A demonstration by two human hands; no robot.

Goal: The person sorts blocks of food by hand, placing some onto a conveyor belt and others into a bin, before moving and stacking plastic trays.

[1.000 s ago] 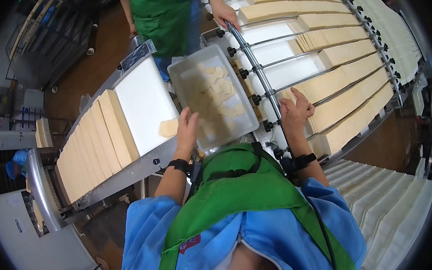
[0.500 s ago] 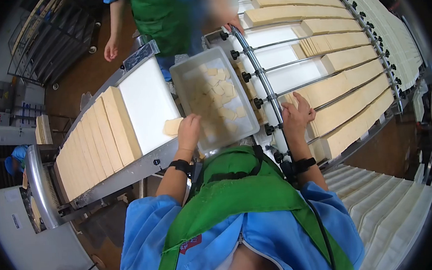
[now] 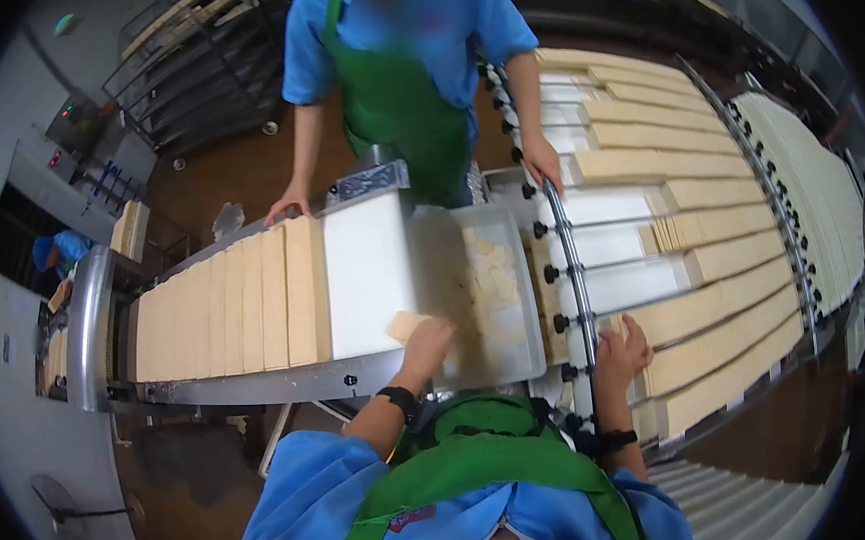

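Note:
My left hand (image 3: 428,347) is closed on a pale flat piece (image 3: 405,326), held over the front edge of the white belt (image 3: 370,264), beside the grey bin. My right hand (image 3: 622,355) rests at the near end of the right-hand rack, its fingers spread and slightly curled beside the metal rail (image 3: 578,280) and the front rows of pale sheets (image 3: 721,305). Whether it touches the sheets I cannot tell. Between my hands, the grey bin (image 3: 531,313) holds several loose pale pieces (image 3: 491,271).
Long rows of stacked sheets (image 3: 219,305) lie on the left conveyor. Across from me stands a co-worker (image 3: 406,101), one hand by the rows, the other on the rail. Another person (image 3: 68,253) is at far left. Black knobs (image 3: 551,274) line the rail.
The view has shifted, so more of the co-worker shows. The co-worker's hand has come to the stacked rows on the left. My left hand still has the pale piece.

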